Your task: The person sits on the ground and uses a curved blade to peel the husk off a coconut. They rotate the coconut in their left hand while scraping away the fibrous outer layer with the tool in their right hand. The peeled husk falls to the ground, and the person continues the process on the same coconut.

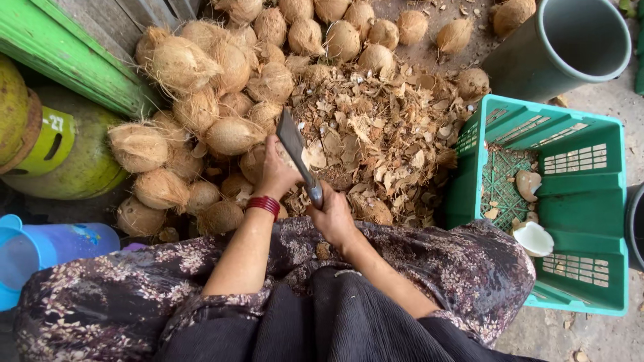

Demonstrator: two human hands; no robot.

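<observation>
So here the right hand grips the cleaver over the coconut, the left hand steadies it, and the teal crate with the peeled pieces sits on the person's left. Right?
Not quite. The head view shows the teal crate on the person's right, not left. The rest holds: the right hand grips the cleaver, and the left hand steadies the coconut.

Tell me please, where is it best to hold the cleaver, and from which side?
Probably by the steel handle of the cleaver, from the near end, where the right hand already wraps it. The broad blade points away toward the coconuts, so fingers stay clear of its edge.
</observation>
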